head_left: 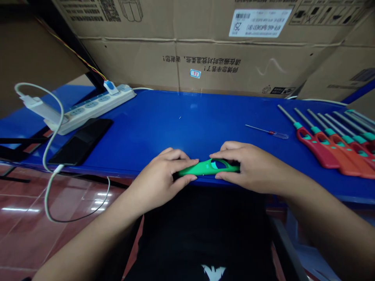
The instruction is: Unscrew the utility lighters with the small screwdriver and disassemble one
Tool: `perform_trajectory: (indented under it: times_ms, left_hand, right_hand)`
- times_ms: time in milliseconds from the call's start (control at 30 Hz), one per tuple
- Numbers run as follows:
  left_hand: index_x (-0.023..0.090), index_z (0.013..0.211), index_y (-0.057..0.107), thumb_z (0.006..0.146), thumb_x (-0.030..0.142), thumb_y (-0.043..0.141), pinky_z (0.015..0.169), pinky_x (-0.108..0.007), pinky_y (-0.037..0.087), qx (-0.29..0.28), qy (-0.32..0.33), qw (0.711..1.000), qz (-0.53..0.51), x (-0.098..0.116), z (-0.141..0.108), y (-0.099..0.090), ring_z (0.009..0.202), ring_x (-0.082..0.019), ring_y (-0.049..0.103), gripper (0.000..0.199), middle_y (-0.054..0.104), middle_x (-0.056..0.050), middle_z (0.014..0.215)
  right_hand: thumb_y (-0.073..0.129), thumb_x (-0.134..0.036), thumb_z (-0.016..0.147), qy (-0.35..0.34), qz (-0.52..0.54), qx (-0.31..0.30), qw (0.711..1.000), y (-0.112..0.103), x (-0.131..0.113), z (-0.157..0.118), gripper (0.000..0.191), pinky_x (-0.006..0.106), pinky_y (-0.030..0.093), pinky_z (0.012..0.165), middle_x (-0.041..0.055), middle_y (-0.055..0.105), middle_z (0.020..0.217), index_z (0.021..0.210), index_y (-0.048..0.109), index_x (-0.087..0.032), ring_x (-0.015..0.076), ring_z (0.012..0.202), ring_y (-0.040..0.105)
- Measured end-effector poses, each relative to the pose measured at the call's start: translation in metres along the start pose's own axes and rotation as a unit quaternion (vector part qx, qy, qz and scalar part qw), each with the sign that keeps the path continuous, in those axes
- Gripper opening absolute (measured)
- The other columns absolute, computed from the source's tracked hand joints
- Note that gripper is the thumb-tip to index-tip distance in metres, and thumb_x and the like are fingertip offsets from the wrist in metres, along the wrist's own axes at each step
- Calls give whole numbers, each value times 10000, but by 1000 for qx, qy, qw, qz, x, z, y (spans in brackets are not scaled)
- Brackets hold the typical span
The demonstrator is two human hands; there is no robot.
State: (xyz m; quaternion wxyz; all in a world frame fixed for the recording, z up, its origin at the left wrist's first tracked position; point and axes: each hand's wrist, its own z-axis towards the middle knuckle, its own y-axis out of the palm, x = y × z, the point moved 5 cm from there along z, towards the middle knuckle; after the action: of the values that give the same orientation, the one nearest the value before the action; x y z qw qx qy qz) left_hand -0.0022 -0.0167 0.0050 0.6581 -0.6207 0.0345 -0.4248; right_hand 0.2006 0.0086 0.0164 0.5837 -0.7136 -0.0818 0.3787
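Note:
A green lighter body (202,168), with an oval trigger opening and a teal trigger, lies lengthwise at the front edge of the blue table. My left hand (171,169) grips its left end between thumb and fingers. Around the right end, beside the trigger opening, my right hand (249,166) is closed in the same way. Both ends are partly hidden by my hands, and no metal tube shows on this one. Beyond my right hand lies a small screwdriver (272,133) with a clear and red handle.
Several red and orange long-tube lighters (318,146) lie in a row at the right. On the left are a white power strip (96,105), a black phone (82,141) and a white charging cable (60,117) looping over the edge. A large cardboard box (146,64) stands along the back.

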Motion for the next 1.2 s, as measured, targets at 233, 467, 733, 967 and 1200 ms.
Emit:
perform_trajectory:
  times_ms: [233, 467, 733, 967, 1200]
  left_hand:
    - [184, 1352, 604, 952, 386, 588, 868, -381, 504, -15, 58, 995, 75, 5, -4, 4, 994, -211, 559, 448, 631, -88, 1130]
    - [105, 1336, 576, 956, 280, 578, 736, -386, 509, 62, 119, 976, 172, 14, -20, 14, 838, -218, 554, 419, 670, -112, 1042]
    - [78, 1275, 564, 971, 260, 545, 724, -389, 498, 90, 134, 969, 186, 12, -18, 15, 819, -226, 552, 355, 677, -123, 1007]
    - [75, 1220, 591, 980, 240, 517, 718, -384, 487, 84, 124, 972, 178, 11, -13, 12, 793, -220, 536, 300, 673, -122, 969]
    - [110, 1251, 587, 892, 249, 684, 782, -373, 501, 115, 152, 975, 116, 12, -14, 5, 861, -207, 594, 397, 686, -104, 1009]
  right_hand:
    - [693, -421, 866, 7, -3, -11, 1000, 6, 2, 0, 385, 326, 501, 733, 34, 620, 991, 1218, 698, -266, 184, 873, 601]
    - [584, -365, 955, -61, -67, 126, 988, 14, 4, -33, 419, 382, 479, 964, 84, 667, 1159, 1322, 613, -164, 209, 1073, 579]
    - [611, -368, 942, -53, -124, 186, 973, 15, 4, -56, 328, 428, 464, 919, 79, 709, 1132, 1215, 642, -188, 228, 1023, 617]
    - [557, -285, 965, -47, -150, 222, 962, 8, -4, -50, 184, 407, 445, 838, 59, 747, 960, 1033, 695, -184, 222, 907, 626]
    - [573, -229, 940, -64, -165, 259, 950, 6, -9, -55, 157, 414, 427, 828, 62, 752, 934, 1004, 700, -163, 234, 891, 648]
